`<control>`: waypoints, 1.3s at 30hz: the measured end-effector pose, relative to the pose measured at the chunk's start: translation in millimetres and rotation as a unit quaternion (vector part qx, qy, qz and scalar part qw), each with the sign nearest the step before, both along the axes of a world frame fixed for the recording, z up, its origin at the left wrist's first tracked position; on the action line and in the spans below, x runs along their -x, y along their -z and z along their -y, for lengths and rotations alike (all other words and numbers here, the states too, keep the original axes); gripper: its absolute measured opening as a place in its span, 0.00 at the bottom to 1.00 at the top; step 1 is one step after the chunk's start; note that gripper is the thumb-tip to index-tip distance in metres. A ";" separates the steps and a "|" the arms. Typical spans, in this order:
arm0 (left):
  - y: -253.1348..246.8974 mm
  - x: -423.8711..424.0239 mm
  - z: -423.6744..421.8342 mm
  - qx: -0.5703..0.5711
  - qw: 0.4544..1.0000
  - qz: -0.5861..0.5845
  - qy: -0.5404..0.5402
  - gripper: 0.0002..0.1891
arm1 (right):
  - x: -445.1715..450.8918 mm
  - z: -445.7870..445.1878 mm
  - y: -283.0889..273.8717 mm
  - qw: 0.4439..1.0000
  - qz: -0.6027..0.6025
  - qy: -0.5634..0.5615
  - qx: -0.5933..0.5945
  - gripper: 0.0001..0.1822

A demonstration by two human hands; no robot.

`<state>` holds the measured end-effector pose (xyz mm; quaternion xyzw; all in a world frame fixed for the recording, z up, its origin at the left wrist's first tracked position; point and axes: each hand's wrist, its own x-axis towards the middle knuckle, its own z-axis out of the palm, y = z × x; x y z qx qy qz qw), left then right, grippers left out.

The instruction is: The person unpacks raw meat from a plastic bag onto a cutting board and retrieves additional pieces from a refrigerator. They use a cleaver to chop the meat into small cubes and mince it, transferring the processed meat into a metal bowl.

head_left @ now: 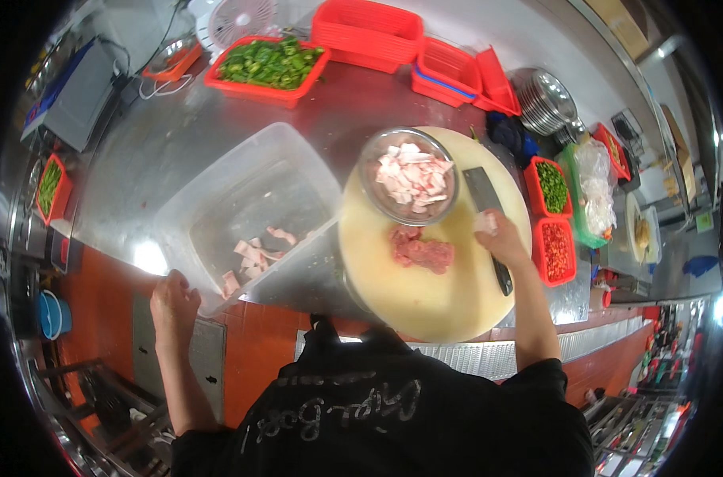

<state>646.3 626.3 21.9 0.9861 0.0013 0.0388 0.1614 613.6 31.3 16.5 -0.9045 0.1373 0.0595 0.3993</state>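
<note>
My left hand point(174, 301) grips the near left rim of a translucent plastic tub point(278, 155). Several pale strips of fatty meat point(254, 256) lie along the tub's near side. Over a cleaver point(482, 188) on the round cutting board point(367, 274), my right hand point(503, 238) pinches a small pale piece point(486, 223), probably fatty meat. The hand hides the middle of the cleaver, whose black handle points towards me. A steel bowl point(370, 200) of cut pale meat point(412, 173) stands on the board's far left part. Just below it sits a chunk of red meat point(426, 253).
Cut green peppers point(266, 62) fill a red basket point(251, 89) at the back. Stacked red baskets point(367, 45) and steel bowls point(546, 104) line the wall. Right of the board are containers of chopped greens point(552, 186) and chopped red peppers point(555, 250). The steel table's near edge point(290, 303) runs before me.
</note>
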 end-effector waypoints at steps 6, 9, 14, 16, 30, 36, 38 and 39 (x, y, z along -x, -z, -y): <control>12.6 -18.0 -2.5 -0.054 0.998 0.017 -0.031 0.09 | 21.6 7.9 -7.2 0.946 0.256 -0.063 0.190 0.32; 35.6 -26.7 -31.5 -0.113 0.993 0.037 0.004 0.06 | 46.7 32.9 -33.2 0.989 0.009 -0.015 0.149 0.34; 21.0 -37.4 -8.9 -0.029 0.998 0.040 -0.038 0.05 | 99.0 44.6 22.6 0.971 -0.026 -0.114 0.210 0.41; 40.5 -29.3 -53.9 0.002 0.983 0.126 -0.134 0.07 | 90.9 45.8 35.1 0.976 0.022 -0.112 0.183 0.38; 18.0 67.2 458.0 -0.023 0.893 0.091 0.439 0.31 | 143.3 119.0 -4.4 0.989 0.026 0.001 -0.143 0.19; 56.4 31.3 476.7 0.031 0.911 0.002 0.410 0.28 | 151.4 94.4 -5.2 0.999 0.003 -0.001 -0.033 0.22; 67.6 31.2 492.4 0.082 0.916 0.004 0.393 0.28 | 147.9 87.3 -10.8 1.000 0.002 -0.011 0.006 0.22; 65.0 31.9 496.9 0.101 0.916 -0.010 0.388 0.28 | 147.5 87.4 -12.9 1.000 0.001 -0.011 0.029 0.23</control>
